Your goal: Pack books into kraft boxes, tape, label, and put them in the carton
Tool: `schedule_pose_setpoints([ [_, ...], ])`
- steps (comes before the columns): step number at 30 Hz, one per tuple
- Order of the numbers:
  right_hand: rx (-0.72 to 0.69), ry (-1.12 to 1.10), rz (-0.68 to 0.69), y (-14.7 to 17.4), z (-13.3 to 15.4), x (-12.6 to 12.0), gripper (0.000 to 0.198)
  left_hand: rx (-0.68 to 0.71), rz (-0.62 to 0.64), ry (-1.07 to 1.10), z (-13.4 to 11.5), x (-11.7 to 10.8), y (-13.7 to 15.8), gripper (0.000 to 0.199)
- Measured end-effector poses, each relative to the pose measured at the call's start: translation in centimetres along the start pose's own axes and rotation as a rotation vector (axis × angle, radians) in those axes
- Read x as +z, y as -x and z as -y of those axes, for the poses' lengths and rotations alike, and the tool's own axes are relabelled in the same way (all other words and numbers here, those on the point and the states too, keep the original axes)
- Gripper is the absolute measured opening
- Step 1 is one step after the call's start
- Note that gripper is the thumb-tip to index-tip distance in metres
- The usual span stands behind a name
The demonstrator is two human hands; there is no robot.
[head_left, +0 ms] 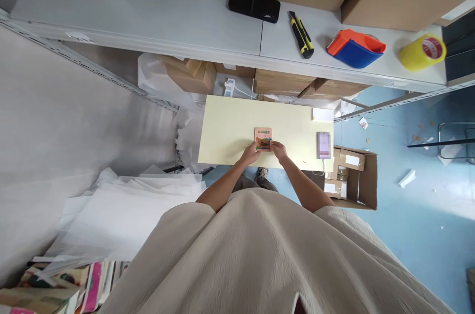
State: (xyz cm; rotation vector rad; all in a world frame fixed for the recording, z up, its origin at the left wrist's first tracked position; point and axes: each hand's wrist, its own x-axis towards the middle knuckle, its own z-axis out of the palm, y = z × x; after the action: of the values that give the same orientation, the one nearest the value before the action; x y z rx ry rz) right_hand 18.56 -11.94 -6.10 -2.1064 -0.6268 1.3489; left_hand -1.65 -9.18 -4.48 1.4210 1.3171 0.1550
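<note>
A small square book (263, 133) with a pinkish cover and a colourful picture is at the middle of the pale yellow table (226, 131), near its front edge. My left hand (251, 154) grips the book's lower left corner. On the opposite side, my right hand (279, 149) has its fingers closed on the lower right edge. Both thumbs lie by the cover, while the other fingers are partly hidden. To the right on the same table lie a phone (323, 145) with a lit screen and a white box (322, 114).
A grey shelf (166, 12) crosses above the table, holding a black case (254, 4), a utility knife (301, 34), an orange and blue tape dispenser (355, 48) and yellow tape (422, 52). An open carton (367, 180) stands right; white sheets (122, 210) are piled left.
</note>
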Motion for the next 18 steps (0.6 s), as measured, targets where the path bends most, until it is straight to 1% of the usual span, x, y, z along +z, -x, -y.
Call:
schedule_pose_setpoints([
  [2,0.025,-0.044,0.01,0.1,0.2,0.1,0.027,0.0,-0.004,-0.003,0.2,0.1,-0.2,0.05],
  [5,0.037,-0.054,0.025,0.2,0.3,0.2,0.021,0.01,-0.015,0.031,0.3,0.3,-0.4,0.049],
  [7,0.056,-0.05,-0.002,0.3,0.4,0.3,0.018,0.043,-0.032,0.086,0.4,0.6,-0.6,0.05],
  [10,0.079,-0.037,-0.03,0.7,0.8,0.4,0.018,0.067,-0.04,0.233,0.3,1.3,-1.0,0.053],
  [13,0.017,-0.033,-0.02,1.2,1.5,0.8,0.02,0.084,0.003,0.407,-0.1,1.7,-1.2,0.049],
  [15,-0.037,-0.072,0.01,1.6,2.1,1.4,0.022,0.117,-0.001,0.479,-0.3,1.5,-1.2,0.042],
  [16,-0.054,-0.102,0.04,1.8,2.4,1.8,0.023,0.129,-0.03,0.488,-0.4,1.1,-1.0,0.038],
  [18,-0.078,-0.158,0.121,2.1,2.9,2.7,0.027,0.137,-0.13,0.46,-0.2,-0.1,-0.5,0.034],
])
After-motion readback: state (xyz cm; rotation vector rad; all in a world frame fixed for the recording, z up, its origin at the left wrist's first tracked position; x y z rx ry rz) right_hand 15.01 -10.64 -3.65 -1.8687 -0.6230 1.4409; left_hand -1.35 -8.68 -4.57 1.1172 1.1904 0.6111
